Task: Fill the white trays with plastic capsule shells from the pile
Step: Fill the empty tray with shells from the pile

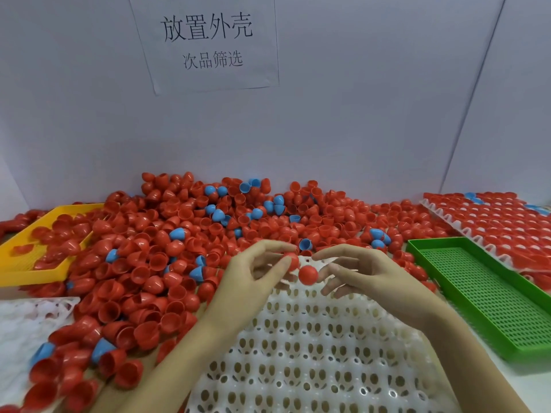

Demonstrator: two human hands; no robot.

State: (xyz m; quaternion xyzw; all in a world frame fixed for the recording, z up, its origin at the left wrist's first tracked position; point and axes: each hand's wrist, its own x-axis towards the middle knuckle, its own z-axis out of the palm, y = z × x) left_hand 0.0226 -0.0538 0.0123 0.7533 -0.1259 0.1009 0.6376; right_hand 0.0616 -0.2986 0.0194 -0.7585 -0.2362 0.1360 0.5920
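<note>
A white tray (313, 347) with rows of empty round sockets lies in front of me. Behind it and to its left spreads a big pile of red and blue capsule shells (179, 234). My left hand (253, 272) hovers over the tray's far edge and pinches a red shell (293, 260) between thumb and fingers. My right hand (363, 272) is just beside it and holds another red shell (308, 275) at its fingertips, dome toward me. Both shells sit close together above the tray's far row.
A yellow basket (44, 265) holding red shells stands at the left. An empty green perforated basket (489, 296) lies at the right, with a tray full of shells (489, 222) behind it. Another white tray (26, 329) shows at the lower left. A paper sign (205, 40) hangs on the wall.
</note>
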